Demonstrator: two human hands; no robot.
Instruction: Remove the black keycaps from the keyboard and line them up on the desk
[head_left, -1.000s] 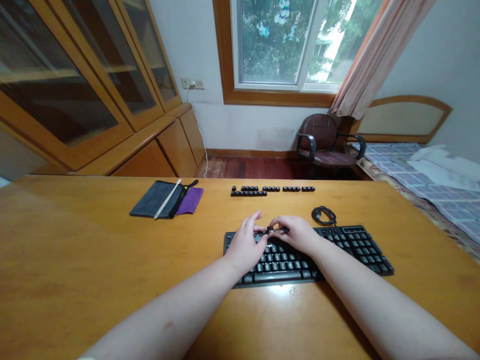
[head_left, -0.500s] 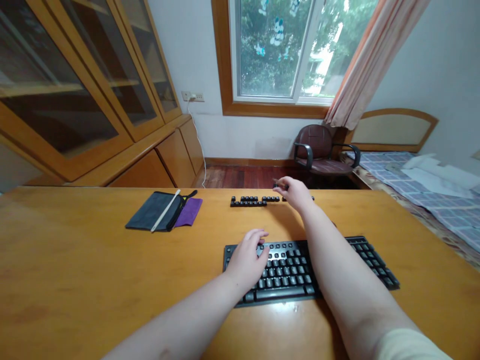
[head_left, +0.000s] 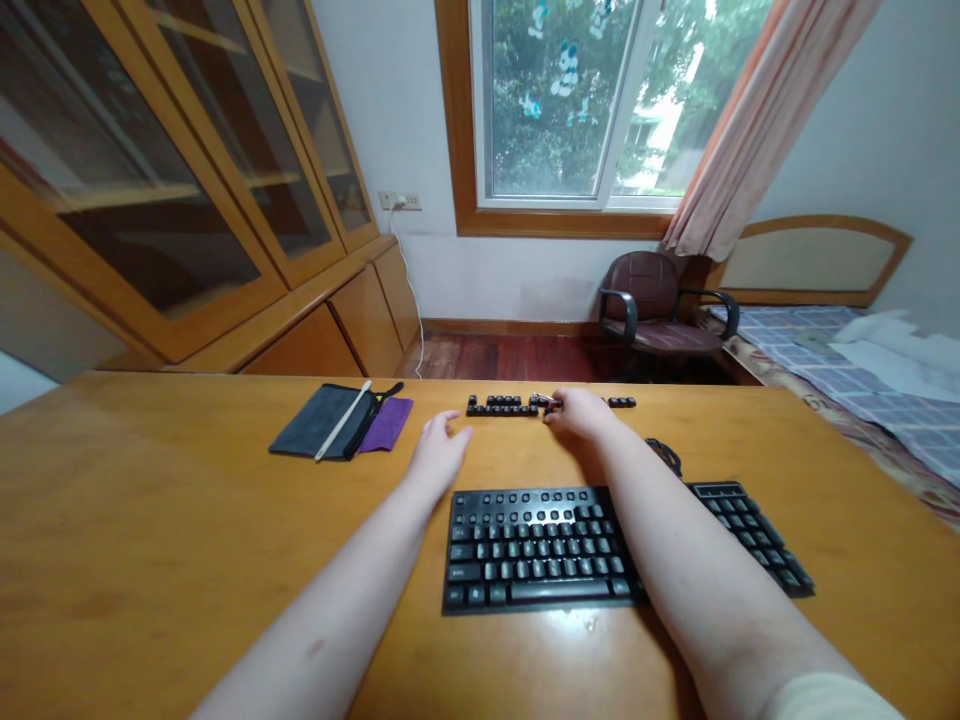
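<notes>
A black keyboard lies on the wooden desk, its upper two rows showing several bare key sockets. Beyond it, loose black keycaps stand in rows near the desk's far edge. My right hand is at those rows, fingers pinched on a small thin metal tool, which resembles a keycap puller and is mostly hidden. Its forearm crosses over the keyboard and covers part of the keys. My left hand is just above the desk, left of the keycaps, with its fingers apart and nothing in them.
A dark zip pouch with a pale stick across it lies at the left, beside a purple cloth. A coiled black cable sits behind the keyboard. Past the desk are a chair and a bed.
My left hand has left the keyboard, moving forward and left to the desk by the keycaps. My right hand has come down to the keycap rows. The view has shifted slightly.
</notes>
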